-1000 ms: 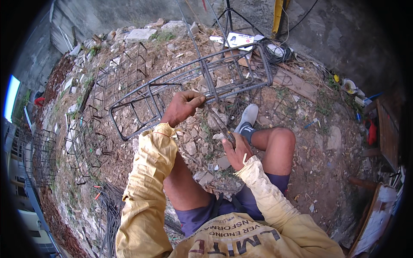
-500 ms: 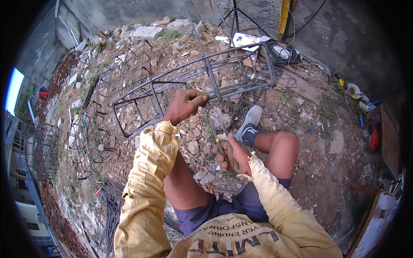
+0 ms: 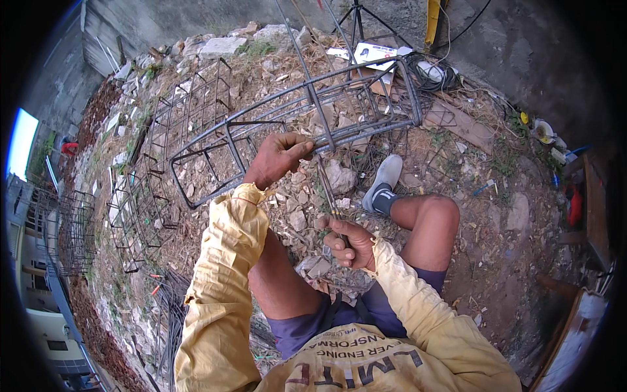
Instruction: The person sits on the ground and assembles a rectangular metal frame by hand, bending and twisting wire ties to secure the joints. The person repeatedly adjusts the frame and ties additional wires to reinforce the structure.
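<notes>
A long cage of bent steel rebar [image 3: 228,122] lies across the space in front of me. My left hand [image 3: 277,159] is closed, thumb and fingers pinched at the cage's near lower bars beside an upright stirrup; any thin wire between the fingertips is too small to make out. Closer to me, between my knees, my right hand [image 3: 351,243] curls around pliers [image 3: 336,217] with yellowish marks, mostly hidden by the fingers. Thin dark lengths run from the pliers up to the bars near my left fingertips; I cannot tell whether they are wire or part of the tool.
More rebar cages [image 3: 189,104] stand on the rubble at left. A bundle of dark rods [image 3: 171,297] lies at lower left. Behind are a tripod [image 3: 356,23], a white printed box [image 3: 375,55] and coiled cable [image 3: 436,77]. A wooden board [image 3: 460,124] lies to the right.
My right hand has turned over, from palm showing with the pliers' handles spread to fingers curled around them, pointing up toward the cage. My left hand has barely moved.
</notes>
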`<state>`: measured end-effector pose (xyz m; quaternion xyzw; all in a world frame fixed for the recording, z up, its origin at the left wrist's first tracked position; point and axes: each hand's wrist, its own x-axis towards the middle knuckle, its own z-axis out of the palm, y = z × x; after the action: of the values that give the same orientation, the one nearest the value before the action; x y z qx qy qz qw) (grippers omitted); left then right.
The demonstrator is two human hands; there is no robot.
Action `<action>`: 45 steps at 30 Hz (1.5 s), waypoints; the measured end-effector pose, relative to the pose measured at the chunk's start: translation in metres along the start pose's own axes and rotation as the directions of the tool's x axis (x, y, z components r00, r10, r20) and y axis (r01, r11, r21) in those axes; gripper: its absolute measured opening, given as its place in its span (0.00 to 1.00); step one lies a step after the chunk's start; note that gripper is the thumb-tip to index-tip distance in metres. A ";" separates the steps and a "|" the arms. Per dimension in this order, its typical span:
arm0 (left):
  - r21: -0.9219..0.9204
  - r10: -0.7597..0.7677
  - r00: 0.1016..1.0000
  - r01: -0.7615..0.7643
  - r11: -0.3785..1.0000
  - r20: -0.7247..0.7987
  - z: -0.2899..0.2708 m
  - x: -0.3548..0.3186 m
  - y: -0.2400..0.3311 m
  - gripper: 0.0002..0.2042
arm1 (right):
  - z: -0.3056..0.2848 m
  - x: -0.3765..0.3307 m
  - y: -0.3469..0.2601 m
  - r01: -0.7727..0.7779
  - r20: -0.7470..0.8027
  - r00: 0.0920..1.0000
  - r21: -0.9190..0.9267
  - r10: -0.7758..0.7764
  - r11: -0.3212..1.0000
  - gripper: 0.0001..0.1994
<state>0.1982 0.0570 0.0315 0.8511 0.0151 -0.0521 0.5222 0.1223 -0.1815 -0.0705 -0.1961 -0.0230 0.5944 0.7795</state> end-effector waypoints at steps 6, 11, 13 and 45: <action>0.014 -0.012 1.000 0.012 1.000 0.000 0.004 -0.006 0.005 0.13 | -0.007 -0.003 0.020 0.009 -0.185 0.501 -0.976 -0.846 0.219 0.23; -0.048 -0.057 0.998 0.057 0.997 -0.004 0.014 -0.016 0.000 0.12 | -0.024 -0.015 0.029 0.081 -0.285 0.686 -0.884 -0.669 0.460 0.27; -0.073 -0.063 0.998 0.064 0.995 0.009 0.020 -0.020 -0.004 0.12 | -0.039 -0.027 0.029 0.105 -0.365 0.878 -0.484 -0.310 0.869 0.28; 0.370 0.338 0.933 -0.274 0.888 -0.121 0.042 -0.111 -0.059 0.19 | -0.095 -0.027 0.095 -0.337 -0.716 0.694 -0.417 -0.077 0.844 0.34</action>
<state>0.0801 0.0494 -0.0281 0.9225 -0.0814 0.1075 0.3617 0.0525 -0.2126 -0.1845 -0.6127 0.1336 0.4992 0.5980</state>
